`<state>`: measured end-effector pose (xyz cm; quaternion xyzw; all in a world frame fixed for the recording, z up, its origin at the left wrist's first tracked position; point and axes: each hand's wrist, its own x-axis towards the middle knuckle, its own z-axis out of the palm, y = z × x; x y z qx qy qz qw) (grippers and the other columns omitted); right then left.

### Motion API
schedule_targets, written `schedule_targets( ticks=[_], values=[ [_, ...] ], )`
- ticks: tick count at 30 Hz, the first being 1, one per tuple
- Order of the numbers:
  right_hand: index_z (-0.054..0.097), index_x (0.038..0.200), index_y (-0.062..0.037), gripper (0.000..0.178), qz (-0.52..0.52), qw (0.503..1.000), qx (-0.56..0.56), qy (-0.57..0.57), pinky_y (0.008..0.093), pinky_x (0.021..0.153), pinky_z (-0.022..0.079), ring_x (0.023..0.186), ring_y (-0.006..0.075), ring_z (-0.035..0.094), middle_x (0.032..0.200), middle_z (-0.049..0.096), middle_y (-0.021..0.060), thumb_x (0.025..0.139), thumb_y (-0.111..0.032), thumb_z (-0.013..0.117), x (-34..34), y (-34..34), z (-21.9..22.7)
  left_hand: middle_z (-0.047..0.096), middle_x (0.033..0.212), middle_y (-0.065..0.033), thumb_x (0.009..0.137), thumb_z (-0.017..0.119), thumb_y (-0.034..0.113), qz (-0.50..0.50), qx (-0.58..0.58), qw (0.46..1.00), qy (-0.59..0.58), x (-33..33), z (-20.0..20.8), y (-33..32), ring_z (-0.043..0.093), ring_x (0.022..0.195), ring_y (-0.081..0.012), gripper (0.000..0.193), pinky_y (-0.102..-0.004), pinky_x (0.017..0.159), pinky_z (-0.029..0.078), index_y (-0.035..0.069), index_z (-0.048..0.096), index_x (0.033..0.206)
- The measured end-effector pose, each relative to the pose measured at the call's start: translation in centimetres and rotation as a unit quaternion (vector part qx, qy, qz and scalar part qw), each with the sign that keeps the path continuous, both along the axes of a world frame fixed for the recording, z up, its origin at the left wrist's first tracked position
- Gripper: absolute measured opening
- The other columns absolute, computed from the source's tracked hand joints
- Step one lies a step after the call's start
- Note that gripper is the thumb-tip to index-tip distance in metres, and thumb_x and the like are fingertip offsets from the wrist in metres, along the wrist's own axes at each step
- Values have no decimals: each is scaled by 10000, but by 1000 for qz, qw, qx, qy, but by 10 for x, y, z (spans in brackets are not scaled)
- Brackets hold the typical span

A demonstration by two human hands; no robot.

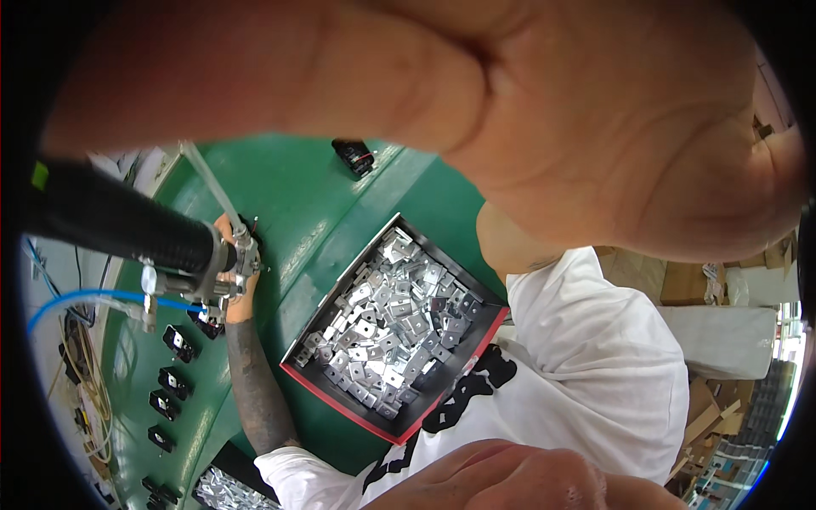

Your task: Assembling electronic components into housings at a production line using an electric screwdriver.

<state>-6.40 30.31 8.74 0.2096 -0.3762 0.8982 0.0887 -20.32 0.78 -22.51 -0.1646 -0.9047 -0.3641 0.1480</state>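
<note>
My right hand (586, 127) is very close and blurred across the top, its palm showing and one thick digit stretched out to the left. Its other fingers are cut off by the edge, and nothing shows in it. At the left, my left hand (243, 299) is over the green table (289, 187), mostly hidden behind the metal head of a pneumatic tool (242, 259). A dark piece shows beside its fingers; whether they grip it is hidden. Between my arms stands a black-and-red box (340, 415) full of small bent metal plates (382, 323) with holes.
Several small black parts (174, 382) lie in a row along the table's left side, another black part (353, 157) at its far side. A blue air hose (102, 295) runs to the tool. More metal pieces (229, 491) lie at the lower left. Cardboard boxes (701, 412) stand at right.
</note>
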Motion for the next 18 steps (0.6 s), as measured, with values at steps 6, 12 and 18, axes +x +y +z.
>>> schedule_targets(
  ticks=[6,12,18],
  values=[
    [322,1471,16,861,-90,996,13,-21,413,1029,381,1239,316,483,1389,471,221,933,-647,206,34,46,22,570,1313,-187,925,460,81,-12,-50,997,58,-16,-22,-5,605,1071,-318,492,-349,939,469,65,454,1417],
    [341,1453,20,813,-306,950,40,-39,402,983,413,1183,310,517,1347,502,215,939,-606,269,158,98,61,670,1136,-118,960,486,104,64,-97,982,-147,-9,17,14,642,801,-195,489,-286,677,502,117,480,1449],
    [360,1435,25,766,-483,873,71,-27,391,937,444,1126,304,550,1304,532,208,945,-565,332,288,116,102,676,1099,-120,956,503,112,-184,-38,979,-85,-41,26,240,647,796,-202,437,-293,679,510,96,511,1392]
  ],
)
